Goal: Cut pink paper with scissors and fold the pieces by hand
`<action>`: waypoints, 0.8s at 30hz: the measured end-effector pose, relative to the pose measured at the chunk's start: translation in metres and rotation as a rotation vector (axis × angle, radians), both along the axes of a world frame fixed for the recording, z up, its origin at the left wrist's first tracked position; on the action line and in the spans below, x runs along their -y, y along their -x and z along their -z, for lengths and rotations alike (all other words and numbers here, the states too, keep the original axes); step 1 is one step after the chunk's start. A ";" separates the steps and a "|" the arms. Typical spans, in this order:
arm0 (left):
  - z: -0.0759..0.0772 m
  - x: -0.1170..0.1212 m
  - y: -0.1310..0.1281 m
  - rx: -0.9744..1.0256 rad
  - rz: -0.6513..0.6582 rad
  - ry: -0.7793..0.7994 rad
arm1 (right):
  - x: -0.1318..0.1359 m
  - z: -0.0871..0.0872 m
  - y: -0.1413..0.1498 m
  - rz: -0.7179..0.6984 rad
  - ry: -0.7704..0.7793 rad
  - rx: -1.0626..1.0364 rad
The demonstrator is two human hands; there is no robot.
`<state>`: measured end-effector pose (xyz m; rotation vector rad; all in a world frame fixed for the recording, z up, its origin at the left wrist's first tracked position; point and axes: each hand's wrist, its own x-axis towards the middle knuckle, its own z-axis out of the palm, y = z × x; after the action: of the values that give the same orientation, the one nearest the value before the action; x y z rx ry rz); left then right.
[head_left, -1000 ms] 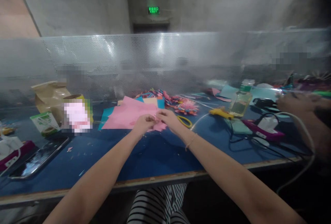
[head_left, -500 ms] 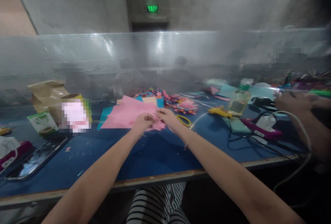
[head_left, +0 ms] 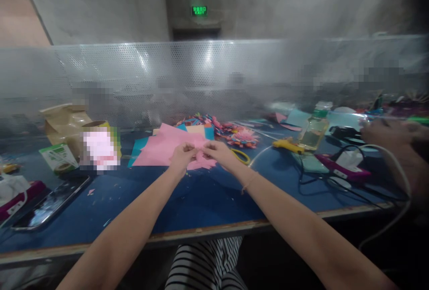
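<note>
My left hand (head_left: pixel 181 157) and my right hand (head_left: pixel 217 153) meet over the blue table (head_left: pixel 201 200), fingers pinched on a small pink paper piece (head_left: pixel 203 161). Just behind it lies a stack of pink paper sheets (head_left: pixel 161 147) over teal ones. Yellow-handled scissors (head_left: pixel 240 156) rest right of my right hand. Finished paper flowers (head_left: pixel 241 137) lie further back.
A phone (head_left: pixel 47 205) lies at the left, near a tape roll (head_left: pixel 95 125) and a brown paper bag (head_left: pixel 63 122). A yellow glue gun (head_left: pixel 288 145), a bottle (head_left: pixel 313 131) and black cables (head_left: pixel 335 182) crowd the right. Another person's hand (head_left: pixel 389 131) works at the far right.
My hands stay together on the pink piece, with my fingers shifting slightly on it. The view has wobbled a little.
</note>
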<state>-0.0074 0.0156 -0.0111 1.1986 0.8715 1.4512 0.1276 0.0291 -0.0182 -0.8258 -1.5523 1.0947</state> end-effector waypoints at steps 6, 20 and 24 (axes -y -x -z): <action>0.000 -0.001 0.000 -0.016 -0.020 0.013 | 0.004 -0.004 -0.001 0.020 -0.019 0.045; -0.004 0.002 0.001 -0.015 0.010 0.018 | 0.016 -0.019 -0.001 0.041 -0.079 0.200; -0.002 0.001 0.002 0.012 -0.032 -0.011 | 0.021 -0.023 0.000 0.019 -0.059 0.210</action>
<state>-0.0092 0.0142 -0.0093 1.1875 0.8789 1.4888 0.1280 0.0085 0.0049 -0.9365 -1.7384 0.9677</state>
